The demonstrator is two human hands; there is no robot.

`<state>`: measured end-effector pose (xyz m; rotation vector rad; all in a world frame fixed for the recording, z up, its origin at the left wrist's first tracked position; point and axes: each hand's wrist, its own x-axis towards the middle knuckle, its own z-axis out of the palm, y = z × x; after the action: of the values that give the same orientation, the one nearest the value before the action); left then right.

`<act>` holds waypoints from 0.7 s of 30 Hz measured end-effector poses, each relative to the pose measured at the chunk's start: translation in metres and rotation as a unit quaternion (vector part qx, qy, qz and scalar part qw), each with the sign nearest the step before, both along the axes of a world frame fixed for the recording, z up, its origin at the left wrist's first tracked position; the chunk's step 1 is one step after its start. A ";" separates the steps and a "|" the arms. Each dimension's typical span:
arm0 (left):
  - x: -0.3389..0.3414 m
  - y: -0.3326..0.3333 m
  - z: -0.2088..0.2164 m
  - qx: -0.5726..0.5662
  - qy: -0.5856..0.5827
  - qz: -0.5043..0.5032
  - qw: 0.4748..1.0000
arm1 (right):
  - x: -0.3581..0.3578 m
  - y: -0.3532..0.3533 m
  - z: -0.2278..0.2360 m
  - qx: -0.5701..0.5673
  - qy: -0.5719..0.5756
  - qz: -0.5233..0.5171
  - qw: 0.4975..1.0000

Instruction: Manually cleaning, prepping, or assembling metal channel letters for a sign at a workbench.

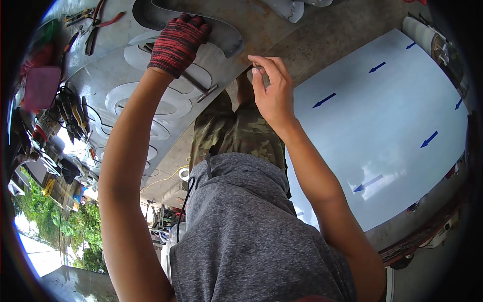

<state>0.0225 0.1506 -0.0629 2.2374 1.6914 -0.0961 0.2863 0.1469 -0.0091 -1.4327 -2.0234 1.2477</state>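
Observation:
My left hand, in a red and black knit glove, is closed on the near edge of a curved sheet-metal piece with a raised rim; its fingertips are partly hidden. Under the glove's heel passes a metal T-shaped tool, its crossbar end showing beside the wrist. My bare right hand is raised in the air right of the metal piece. Thumb and forefinger are drawn close together, and whatever may sit between them is too small to name.
A metal-topped table bears flat ring-shaped cutouts, pliers, a pink container and a heap of hand tools. On the right lies a large pale blue sheet with dark blue arrows. Another curved metal piece is at the top.

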 end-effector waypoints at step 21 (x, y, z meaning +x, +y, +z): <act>-0.024 -0.025 0.001 0.107 -0.115 0.077 0.985 | -0.010 -0.018 0.034 -0.136 -0.156 0.154 0.966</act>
<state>-0.0011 0.1254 -0.0624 2.1530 1.8092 0.3820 0.2768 0.1290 0.0249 -1.5621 -2.4354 1.5620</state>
